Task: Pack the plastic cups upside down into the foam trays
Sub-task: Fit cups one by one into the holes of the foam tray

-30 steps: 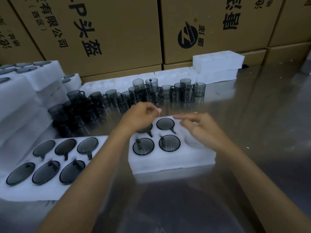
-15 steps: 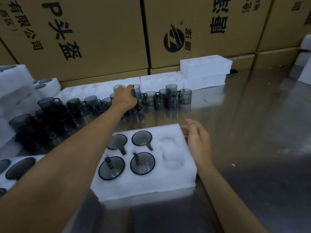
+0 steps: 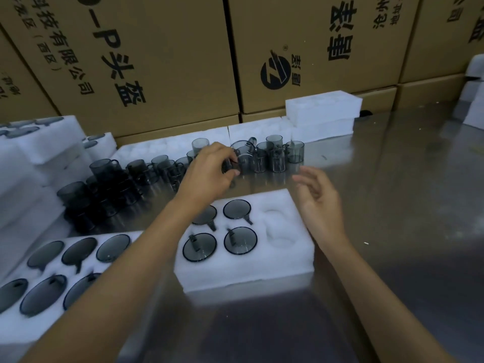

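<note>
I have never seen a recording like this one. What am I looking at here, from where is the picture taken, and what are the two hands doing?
No machine is here: a person works with bare hands, and the camera sits on their head, looking forward and down. That is why you see two forearms from behind.

On the shiny metal table lies a white foam tray with six round holes. Four hold dark plastic cups turned upside down; two holes on the right are empty. A full tray lies at the left. Behind stand many loose cups, spare foam, and cardboard boxes.

The left hand reaches among the loose cups and grips one. The right hand hovers open beside the tray, holding nothing.
</note>
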